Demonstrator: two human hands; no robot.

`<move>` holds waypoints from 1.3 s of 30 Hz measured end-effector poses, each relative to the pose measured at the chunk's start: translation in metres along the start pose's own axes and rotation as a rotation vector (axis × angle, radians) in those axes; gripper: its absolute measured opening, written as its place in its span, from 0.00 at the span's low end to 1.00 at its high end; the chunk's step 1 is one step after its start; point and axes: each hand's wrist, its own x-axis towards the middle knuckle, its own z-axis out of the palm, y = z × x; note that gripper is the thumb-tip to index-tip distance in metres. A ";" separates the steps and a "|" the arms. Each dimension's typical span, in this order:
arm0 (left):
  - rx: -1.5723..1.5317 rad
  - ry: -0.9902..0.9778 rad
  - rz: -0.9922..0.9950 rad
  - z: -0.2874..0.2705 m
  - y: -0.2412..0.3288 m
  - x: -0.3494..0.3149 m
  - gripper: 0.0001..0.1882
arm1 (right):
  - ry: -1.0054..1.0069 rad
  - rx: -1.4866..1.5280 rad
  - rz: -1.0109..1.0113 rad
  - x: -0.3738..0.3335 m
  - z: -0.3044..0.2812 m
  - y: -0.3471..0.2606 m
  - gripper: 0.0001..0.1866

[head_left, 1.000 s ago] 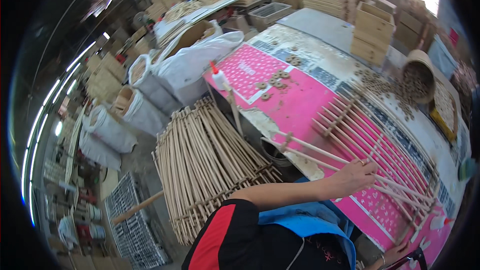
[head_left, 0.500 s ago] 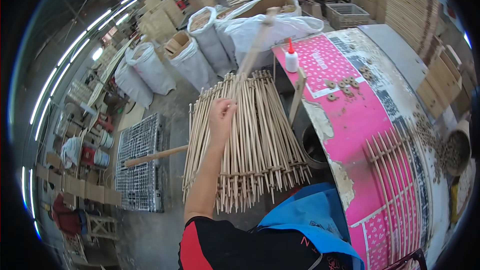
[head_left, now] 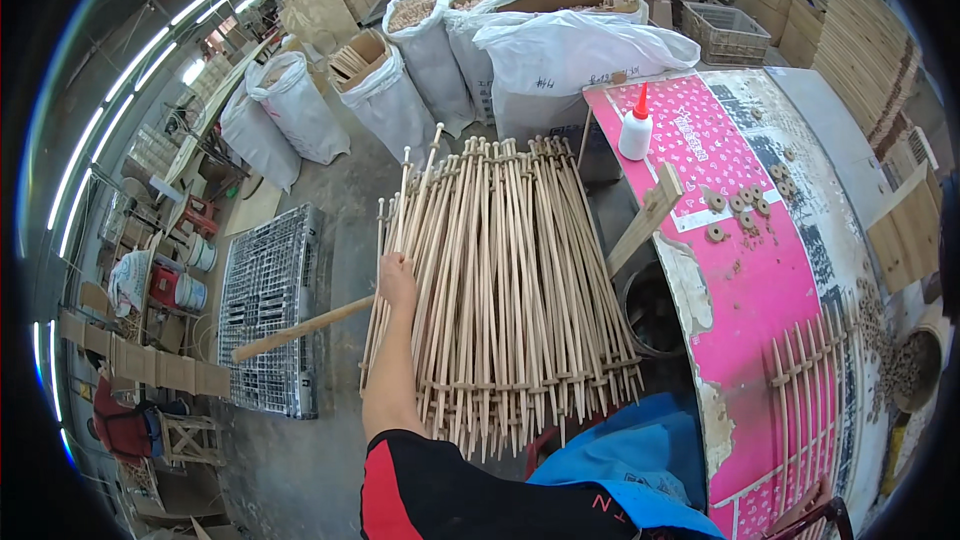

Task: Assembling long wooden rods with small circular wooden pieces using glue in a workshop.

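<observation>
My left hand [head_left: 397, 280] is closed round a thin wooden rod [head_left: 432, 155] with a small knob at its far end. It is at the left edge of a large pile of similar wooden rods [head_left: 500, 270], the held rod lying along the others. Many rods in the pile carry small crosspieces near their pointed near ends. My right hand [head_left: 803, 508] shows only in part at the lower right, beside a row of pointed rods [head_left: 790, 410] on the pink-covered table [head_left: 745, 310]; its fingers are mostly hidden.
A white bottle with a red tip [head_left: 636, 125] and several wooden rings [head_left: 740, 204] stand on the table. A thick wooden pole [head_left: 300, 328] juts left from the pile. White sacks [head_left: 575, 70] line the back; a grey pallet [head_left: 268, 310] lies left. A person [head_left: 125, 420] sits far left.
My left hand has moved left and nearer, bringing the rod from a raised, blurred position over the middle of the pile down to its left side. The whole view has shifted slightly.
</observation>
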 end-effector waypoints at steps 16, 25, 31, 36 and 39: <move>0.097 -0.315 0.095 0.036 -0.001 -0.006 0.31 | -0.246 -0.355 0.534 -0.063 -0.046 0.020 0.15; -0.300 -0.044 0.707 -0.026 0.163 -0.064 0.25 | -0.016 -0.232 0.591 -0.062 -0.015 -0.073 0.07; -0.824 -0.770 1.527 -0.032 0.412 -0.315 0.21 | 0.095 -0.164 0.784 -0.117 -0.032 -0.086 0.08; -0.852 -0.826 1.993 -0.057 0.492 -0.447 0.20 | 0.159 0.017 0.883 -0.117 -0.025 -0.084 0.10; -0.778 -0.776 2.095 -0.050 0.509 -0.482 0.17 | 0.187 -0.007 0.845 -0.119 -0.025 -0.086 0.09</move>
